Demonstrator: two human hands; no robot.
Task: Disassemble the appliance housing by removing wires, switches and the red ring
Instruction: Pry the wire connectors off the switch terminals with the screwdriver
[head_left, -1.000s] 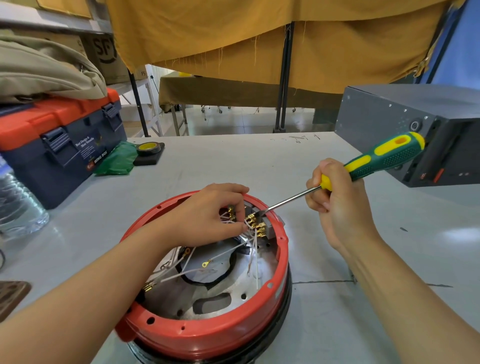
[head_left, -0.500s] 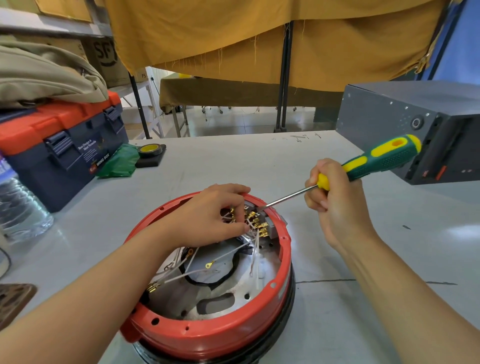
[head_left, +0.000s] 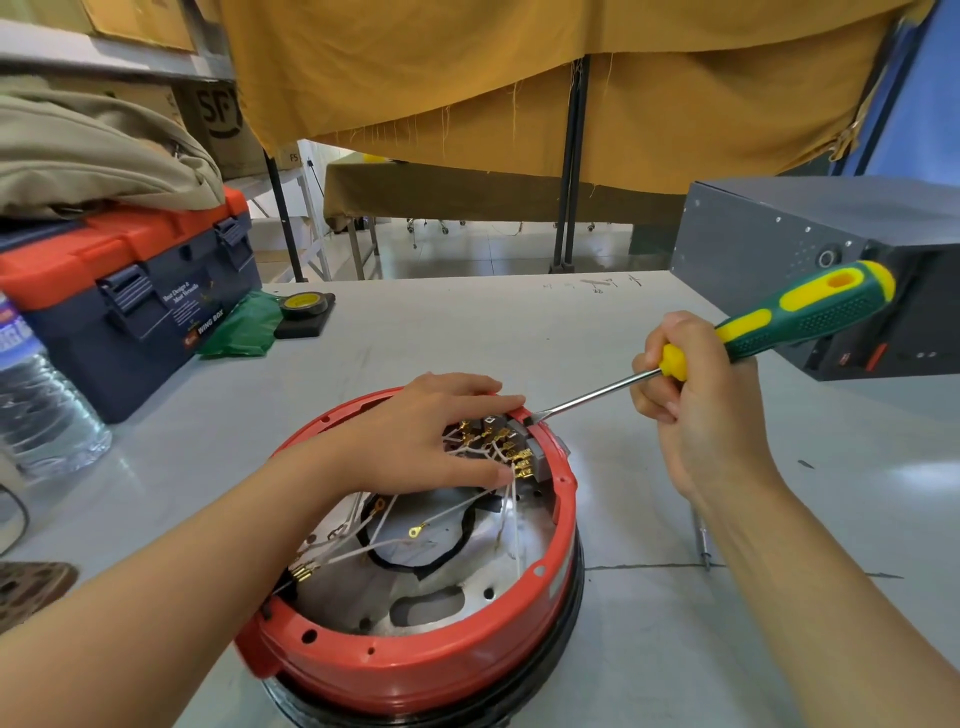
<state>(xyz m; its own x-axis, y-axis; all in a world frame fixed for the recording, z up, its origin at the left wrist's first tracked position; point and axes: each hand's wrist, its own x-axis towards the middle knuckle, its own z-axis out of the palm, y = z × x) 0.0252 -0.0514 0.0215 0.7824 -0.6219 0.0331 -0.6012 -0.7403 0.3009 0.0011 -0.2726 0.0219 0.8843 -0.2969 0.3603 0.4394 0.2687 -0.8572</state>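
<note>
Left hand (head_left: 415, 441) lies flat, fingers straight, over the switches (head_left: 501, 447) inside the red ring (head_left: 415, 660); I've got right hand (head_left: 696, 410) gripping the screwdriver (head_left: 795, 319), tip at the ring's far rim.

We get bright, even daylight, coming mostly from the open floor area behind the yellow curtain (head_left: 519, 78). The grey table (head_left: 467, 332) shows soft sheen, with a brighter glare patch at its right edge near the grey box (head_left: 779, 228). Shadows are faint and soft under the forearms and round the red ring (head_left: 415, 660). Wide-angle bending is strong at the edges: the shelf top left and the blue panel top right lean. The centre is fairly sharp; the water bottle (head_left: 36, 405) at the left edge looks smeared. We see mild compression softness overall.
</note>
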